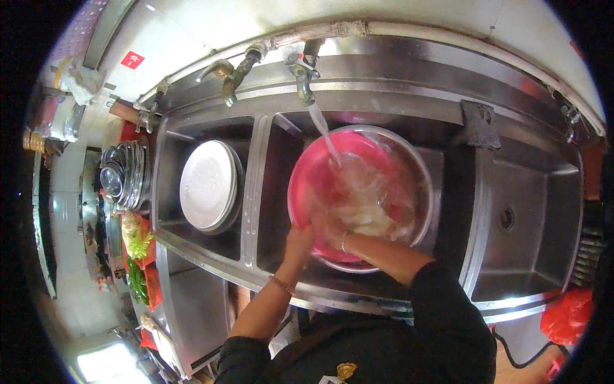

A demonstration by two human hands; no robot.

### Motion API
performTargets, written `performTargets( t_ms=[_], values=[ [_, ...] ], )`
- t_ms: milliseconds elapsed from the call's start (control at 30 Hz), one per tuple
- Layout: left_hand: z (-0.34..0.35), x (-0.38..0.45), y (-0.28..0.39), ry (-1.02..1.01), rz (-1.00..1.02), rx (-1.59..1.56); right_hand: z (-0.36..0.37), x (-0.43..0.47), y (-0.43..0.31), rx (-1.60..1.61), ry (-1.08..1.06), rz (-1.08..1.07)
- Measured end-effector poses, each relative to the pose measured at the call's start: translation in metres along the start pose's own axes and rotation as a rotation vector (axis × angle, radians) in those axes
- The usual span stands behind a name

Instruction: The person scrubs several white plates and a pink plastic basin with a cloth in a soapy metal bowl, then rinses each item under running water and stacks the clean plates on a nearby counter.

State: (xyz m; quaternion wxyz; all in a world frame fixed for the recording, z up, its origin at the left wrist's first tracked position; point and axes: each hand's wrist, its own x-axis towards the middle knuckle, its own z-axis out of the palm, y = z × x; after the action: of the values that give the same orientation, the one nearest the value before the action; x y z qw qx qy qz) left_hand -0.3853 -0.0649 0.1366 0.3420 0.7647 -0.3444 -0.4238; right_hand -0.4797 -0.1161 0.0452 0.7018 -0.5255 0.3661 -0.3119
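Note:
A pink plastic basin [301, 192] sits tilted within a large round stainless-steel bowl [428, 201] in the middle sink compartment. Water streams from an open tap [303, 81] into it. Pale, soft-looking pieces [369, 218] swirl in the churned water; blur hides what they are. My left hand [302, 237] grips the pink basin's near-left rim. Inside that rim, close beside it, is my right hand [331, 230], with a bracelet at the wrist. Its fingers are blurred and partly under the water, so I cannot see whether they hold anything.
White plates [208, 185] are stacked in the left sink compartment [168, 211]. A grey cloth [479, 124] hangs over the right divider. A second tap [232, 86] juts from the wall pipe. Metal bowls [127, 173] and red vegetable baskets [152, 283] stand at the left.

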Motion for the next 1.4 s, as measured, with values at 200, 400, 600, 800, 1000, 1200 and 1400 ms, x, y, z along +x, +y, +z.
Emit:
performTargets(
  t_ms=[200,400,600,800,1000,1200,1400],
  values=[
    [0.000,-0.002,0.008,0.234,0.215,0.202,-0.045,0.070,-0.012,-0.877,-0.061,0.135],
    [0.016,0.020,0.034,0.492,0.220,-0.005,-0.095,0.042,0.042,-0.906,0.125,0.107],
    [0.004,0.062,0.016,0.108,-0.012,-0.611,-0.022,0.013,-0.035,0.129,0.121,-0.386],
    [-0.001,0.070,-0.005,0.181,-0.118,-0.419,-0.018,0.060,-0.090,-1.037,-0.179,-0.440],
    [0.007,0.046,0.014,0.282,0.048,-0.024,-0.080,0.101,-0.018,-0.840,0.024,-0.132],
    [0.033,0.038,0.048,0.343,0.198,-0.099,-0.137,0.066,0.051,-0.823,0.161,0.147],
    [0.034,0.057,0.013,0.289,-0.038,-0.134,-0.071,0.088,0.034,-0.727,0.272,0.032]
  ],
)
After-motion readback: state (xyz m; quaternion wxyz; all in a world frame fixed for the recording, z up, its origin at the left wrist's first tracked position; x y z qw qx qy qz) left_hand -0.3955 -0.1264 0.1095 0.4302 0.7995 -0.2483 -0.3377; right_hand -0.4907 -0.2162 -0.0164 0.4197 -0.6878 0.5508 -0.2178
